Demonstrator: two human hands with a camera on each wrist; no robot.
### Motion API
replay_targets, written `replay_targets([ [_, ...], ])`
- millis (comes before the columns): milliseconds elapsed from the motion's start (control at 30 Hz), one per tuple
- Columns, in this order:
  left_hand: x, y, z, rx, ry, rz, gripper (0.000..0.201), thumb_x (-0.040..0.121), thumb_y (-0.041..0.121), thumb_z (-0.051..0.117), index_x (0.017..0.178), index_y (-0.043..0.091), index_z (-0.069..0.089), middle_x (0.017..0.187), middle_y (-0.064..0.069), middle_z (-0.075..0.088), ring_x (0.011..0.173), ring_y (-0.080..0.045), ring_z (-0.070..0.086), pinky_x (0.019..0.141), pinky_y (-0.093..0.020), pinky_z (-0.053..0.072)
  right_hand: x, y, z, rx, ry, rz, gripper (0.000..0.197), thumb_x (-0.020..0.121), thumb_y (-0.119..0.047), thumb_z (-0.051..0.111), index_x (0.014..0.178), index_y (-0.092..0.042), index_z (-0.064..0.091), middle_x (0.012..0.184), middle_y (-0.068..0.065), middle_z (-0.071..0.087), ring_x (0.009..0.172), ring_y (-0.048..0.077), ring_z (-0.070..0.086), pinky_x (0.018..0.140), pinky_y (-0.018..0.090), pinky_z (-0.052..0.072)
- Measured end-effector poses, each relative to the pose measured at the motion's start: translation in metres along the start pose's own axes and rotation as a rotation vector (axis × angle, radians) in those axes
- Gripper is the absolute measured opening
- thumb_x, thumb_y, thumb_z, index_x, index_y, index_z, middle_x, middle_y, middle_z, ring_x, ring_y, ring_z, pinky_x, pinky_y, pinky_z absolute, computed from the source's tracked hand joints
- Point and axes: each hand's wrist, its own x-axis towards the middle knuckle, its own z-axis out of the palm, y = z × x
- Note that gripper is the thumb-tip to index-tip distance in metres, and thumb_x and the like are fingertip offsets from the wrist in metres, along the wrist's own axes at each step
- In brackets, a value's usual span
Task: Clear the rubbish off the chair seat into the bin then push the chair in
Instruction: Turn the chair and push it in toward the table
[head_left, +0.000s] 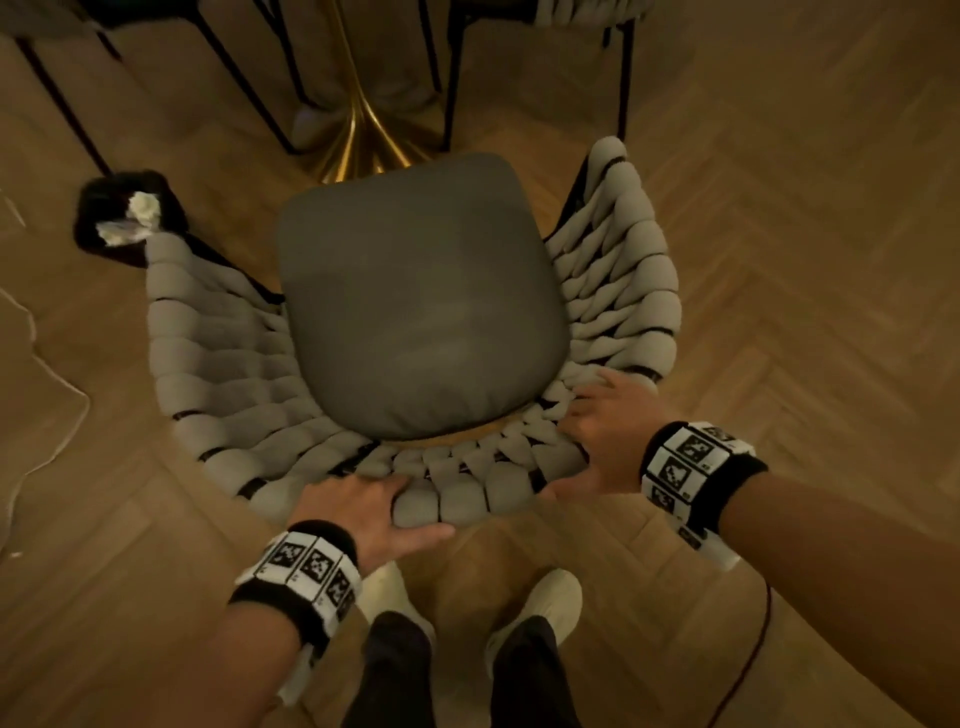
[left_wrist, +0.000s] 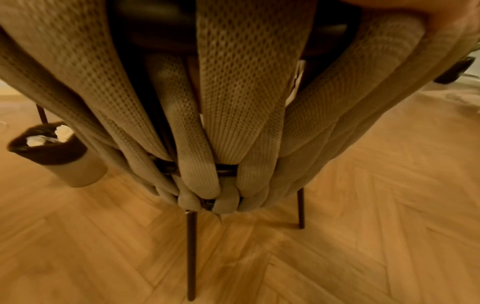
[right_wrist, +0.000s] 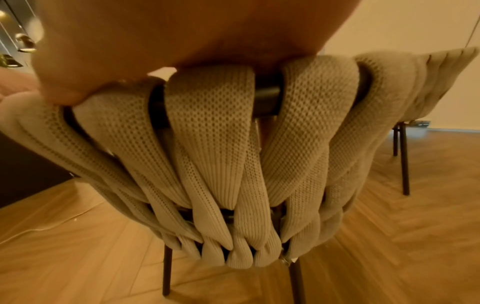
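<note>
The chair stands in front of me with its grey seat cushion (head_left: 415, 301) bare. Its woven beige backrest (head_left: 218, 374) curves round toward me. My left hand (head_left: 374, 506) grips the backrest's top rim, thumb on the outside and fingers over the top. My right hand (head_left: 602, 431) grips the rim further right in the same way. The wrist views show the backrest's straps (left_wrist: 233, 82) (right_wrist: 213, 133) close up, under the left hand (left_wrist: 451, 18) and the right hand (right_wrist: 168, 37). The bin (head_left: 98, 208) (left_wrist: 64, 162), lined in black, stands left of the chair and holds white crumpled rubbish (head_left: 143, 208) (left_wrist: 62, 131).
A gold table base (head_left: 363, 140) rises just beyond the chair, with black chair legs (head_left: 260, 93) on either side. Another woven chair (right_wrist: 441, 82) stands to the right. A thin pale cable (head_left: 62, 374) lies on the wooden floor at left. My white shoes (head_left: 550, 597) are right behind the chair.
</note>
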Motion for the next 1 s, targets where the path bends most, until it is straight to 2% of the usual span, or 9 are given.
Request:
replay_targets([
  [100, 0.002, -0.057, -0.012, 0.076, -0.009, 0.013, 0.101, 0.045, 0.099, 0.013, 0.116, 0.039, 0.053, 0.114, 0.007, 0.065, 0.101, -0.017, 0.060, 0.082, -0.035, 0.050, 0.031, -0.043, -0.028, 0.034, -0.044, 0.069, 0.110, 0.046, -0.102, 0.004, 0.087, -0.021, 0.067, 0.078, 0.001, 0.067, 0.072, 0.023, 0.057, 0.069, 0.037, 0.046],
  [167, 0.004, -0.092, -0.022, 0.109, -0.019, 0.034, 0.099, 0.044, 0.100, 0.013, 0.109, 0.038, 0.056, 0.106, 0.008, 0.066, 0.097, -0.017, 0.060, 0.080, -0.035, 0.050, 0.050, -0.067, -0.043, 0.071, -0.061, 0.108, 0.109, 0.041, -0.104, 0.007, 0.083, -0.023, 0.066, 0.073, -0.001, 0.065, 0.065, 0.021, 0.056, 0.060, 0.031, 0.044],
  [333, 0.013, -0.163, -0.047, 0.231, -0.031, 0.060, 0.097, 0.050, 0.098, 0.021, 0.112, 0.033, 0.056, 0.111, 0.005, 0.064, 0.099, -0.019, 0.059, 0.072, -0.035, 0.044, 0.091, -0.107, -0.079, 0.112, -0.054, 0.162, 0.104, 0.045, -0.102, 0.009, 0.084, -0.024, 0.066, 0.075, -0.001, 0.067, 0.069, 0.021, 0.058, 0.062, 0.032, 0.046],
  [433, 0.026, -0.201, -0.066, 0.271, -0.052, 0.073, 0.098, 0.049, 0.099, 0.021, 0.099, 0.026, 0.061, 0.100, 0.001, 0.067, 0.079, -0.020, 0.056, 0.063, -0.033, 0.041, 0.114, -0.122, -0.103, 0.137, -0.021, 0.187, 0.101, 0.046, -0.101, 0.009, 0.082, -0.026, 0.065, 0.076, -0.002, 0.067, 0.071, 0.021, 0.058, 0.068, 0.034, 0.050],
  [533, 0.039, -0.232, -0.083, 0.297, -0.046, 0.096, 0.103, 0.043, 0.102, 0.014, 0.088, 0.022, 0.063, 0.084, 0.000, 0.067, 0.066, -0.020, 0.052, 0.058, -0.033, 0.039, 0.136, -0.131, -0.126, 0.162, 0.003, 0.203, 0.097, 0.049, -0.100, 0.010, 0.079, -0.026, 0.064, 0.072, -0.004, 0.064, 0.067, 0.019, 0.055, 0.061, 0.031, 0.044],
  [700, 0.069, -0.270, -0.118, 0.303, -0.030, 0.113, 0.104, 0.044, 0.101, 0.012, 0.090, 0.022, 0.062, 0.087, 0.000, 0.065, 0.076, -0.021, 0.059, 0.064, -0.034, 0.042, 0.181, -0.119, -0.165, 0.123, 0.003, 0.196, 0.095, 0.050, -0.099, 0.013, 0.082, -0.026, 0.065, 0.071, -0.005, 0.064, 0.064, 0.017, 0.054, 0.056, 0.029, 0.038],
  [800, 0.092, -0.292, -0.147, 0.299, -0.022, 0.092, 0.101, 0.047, 0.100, 0.016, 0.094, 0.023, 0.062, 0.090, 0.002, 0.065, 0.081, -0.021, 0.060, 0.065, -0.033, 0.042, 0.216, -0.104, -0.195, 0.111, 0.016, 0.181, 0.092, 0.052, -0.099, 0.015, 0.084, -0.027, 0.063, 0.069, -0.007, 0.057, 0.063, 0.017, 0.050, 0.054, 0.028, 0.034],
  [933, 0.124, -0.321, -0.191, 0.297, -0.021, 0.055, 0.092, 0.052, 0.097, 0.022, 0.092, 0.023, 0.059, 0.079, 0.004, 0.056, 0.073, -0.018, 0.053, 0.065, -0.032, 0.041, 0.265, -0.078, -0.230, 0.101, 0.048, 0.159, 0.097, 0.050, -0.100, 0.012, 0.083, -0.026, 0.064, 0.072, -0.004, 0.065, 0.065, 0.017, 0.055, 0.053, 0.027, 0.034],
  [1000, 0.136, -0.331, -0.212, 0.298, -0.009, 0.047, 0.091, 0.055, 0.096, 0.026, 0.096, 0.021, 0.059, 0.081, 0.003, 0.055, 0.072, -0.018, 0.051, 0.066, -0.031, 0.041, 0.283, -0.067, -0.246, 0.115, 0.053, 0.163, 0.092, 0.051, -0.100, 0.013, 0.076, -0.025, 0.061, 0.065, -0.004, 0.060, 0.059, 0.014, 0.052, 0.049, 0.025, 0.032],
])
